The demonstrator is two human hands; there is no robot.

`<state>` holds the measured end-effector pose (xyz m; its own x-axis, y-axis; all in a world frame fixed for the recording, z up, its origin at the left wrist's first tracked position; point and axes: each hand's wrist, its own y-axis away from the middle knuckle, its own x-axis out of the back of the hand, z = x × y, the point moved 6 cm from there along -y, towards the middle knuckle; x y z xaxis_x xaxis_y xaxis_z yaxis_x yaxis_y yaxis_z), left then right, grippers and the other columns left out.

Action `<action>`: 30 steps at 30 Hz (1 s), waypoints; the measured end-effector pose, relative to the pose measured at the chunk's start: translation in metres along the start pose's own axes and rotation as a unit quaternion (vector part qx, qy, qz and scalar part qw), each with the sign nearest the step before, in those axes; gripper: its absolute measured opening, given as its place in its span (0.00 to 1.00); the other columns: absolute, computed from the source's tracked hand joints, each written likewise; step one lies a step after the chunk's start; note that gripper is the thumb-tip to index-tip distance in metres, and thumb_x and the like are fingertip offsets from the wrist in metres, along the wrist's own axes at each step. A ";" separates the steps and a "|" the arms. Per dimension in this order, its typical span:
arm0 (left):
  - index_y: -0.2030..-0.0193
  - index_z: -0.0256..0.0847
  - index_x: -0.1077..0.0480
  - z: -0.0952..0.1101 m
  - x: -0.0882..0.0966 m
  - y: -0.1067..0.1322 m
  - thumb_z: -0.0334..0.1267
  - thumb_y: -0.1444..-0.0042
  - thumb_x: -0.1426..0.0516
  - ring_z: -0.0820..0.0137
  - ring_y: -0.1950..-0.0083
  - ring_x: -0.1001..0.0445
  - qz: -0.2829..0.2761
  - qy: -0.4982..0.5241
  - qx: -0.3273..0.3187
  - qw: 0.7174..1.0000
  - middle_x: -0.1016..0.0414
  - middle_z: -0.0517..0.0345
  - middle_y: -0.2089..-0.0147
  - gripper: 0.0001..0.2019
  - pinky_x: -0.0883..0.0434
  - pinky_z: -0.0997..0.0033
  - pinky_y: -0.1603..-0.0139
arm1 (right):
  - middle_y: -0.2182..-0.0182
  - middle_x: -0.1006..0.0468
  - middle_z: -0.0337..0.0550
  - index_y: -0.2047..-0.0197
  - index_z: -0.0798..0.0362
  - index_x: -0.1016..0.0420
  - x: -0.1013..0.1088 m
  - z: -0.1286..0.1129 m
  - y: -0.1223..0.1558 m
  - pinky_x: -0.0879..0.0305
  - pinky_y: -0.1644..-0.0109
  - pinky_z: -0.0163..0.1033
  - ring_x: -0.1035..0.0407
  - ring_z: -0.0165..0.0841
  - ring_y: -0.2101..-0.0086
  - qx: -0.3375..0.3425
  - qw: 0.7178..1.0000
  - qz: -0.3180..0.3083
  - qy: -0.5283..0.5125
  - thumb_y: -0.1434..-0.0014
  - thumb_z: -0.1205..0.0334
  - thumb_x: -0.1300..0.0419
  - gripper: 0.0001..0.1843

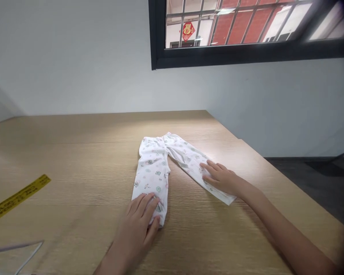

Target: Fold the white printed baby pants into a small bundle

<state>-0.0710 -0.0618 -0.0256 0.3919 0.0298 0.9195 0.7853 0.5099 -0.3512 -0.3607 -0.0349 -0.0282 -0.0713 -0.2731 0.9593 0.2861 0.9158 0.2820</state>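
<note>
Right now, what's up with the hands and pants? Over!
Left hand on one leg, right hand on the other. Patterned pants spread, legs apart. Yellow strip off left, not touching.

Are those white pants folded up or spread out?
Spread out: the white pants lie with legs apart, left hand on one, right hand on the other.
</note>
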 end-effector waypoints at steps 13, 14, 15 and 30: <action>0.44 0.46 0.41 0.000 0.002 -0.005 0.40 0.39 0.55 0.66 0.43 0.44 -0.047 0.045 0.029 0.997 0.42 0.58 0.43 0.17 0.39 0.59 0.44 | 0.38 0.56 0.36 0.36 0.42 0.55 0.007 0.005 -0.002 0.44 0.45 0.51 0.61 0.42 0.40 -0.012 0.998 -0.047 -0.031 0.41 0.45 0.62 0.31; 0.44 0.46 0.41 0.000 0.002 -0.005 0.40 0.39 0.55 0.66 0.43 0.44 -0.048 0.045 0.030 0.997 0.42 0.58 0.43 0.17 0.39 0.59 0.44 | 0.38 0.57 0.35 0.36 0.41 0.55 0.007 0.005 -0.002 0.45 0.45 0.51 0.61 0.42 0.40 -0.012 0.998 -0.048 -0.032 0.41 0.44 0.62 0.31; 0.44 0.46 0.41 0.000 0.002 -0.005 0.40 0.39 0.55 0.66 0.43 0.44 -0.049 0.045 0.031 0.997 0.42 0.58 0.43 0.17 0.39 0.59 0.44 | 0.38 0.57 0.34 0.36 0.40 0.55 0.007 0.006 -0.002 0.45 0.45 0.51 0.61 0.41 0.40 -0.012 0.998 -0.046 -0.032 0.41 0.44 0.62 0.30; 0.44 0.45 0.41 0.034 0.002 0.003 0.43 0.42 0.51 0.60 0.43 0.45 -0.063 0.087 -0.011 0.994 0.43 0.59 0.41 0.19 0.35 0.53 0.46 | 0.39 0.53 0.35 0.37 0.37 0.51 -0.001 0.005 -0.001 0.50 0.45 0.54 0.51 0.45 0.45 -0.009 0.997 0.073 0.013 0.40 0.43 0.68 0.29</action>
<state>-0.0845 -0.0312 -0.0189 0.3652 -0.1841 0.9125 0.8428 0.4816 -0.2402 -0.3659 -0.0344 -0.0293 -0.0025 -0.1444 0.9895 0.3087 0.9411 0.1381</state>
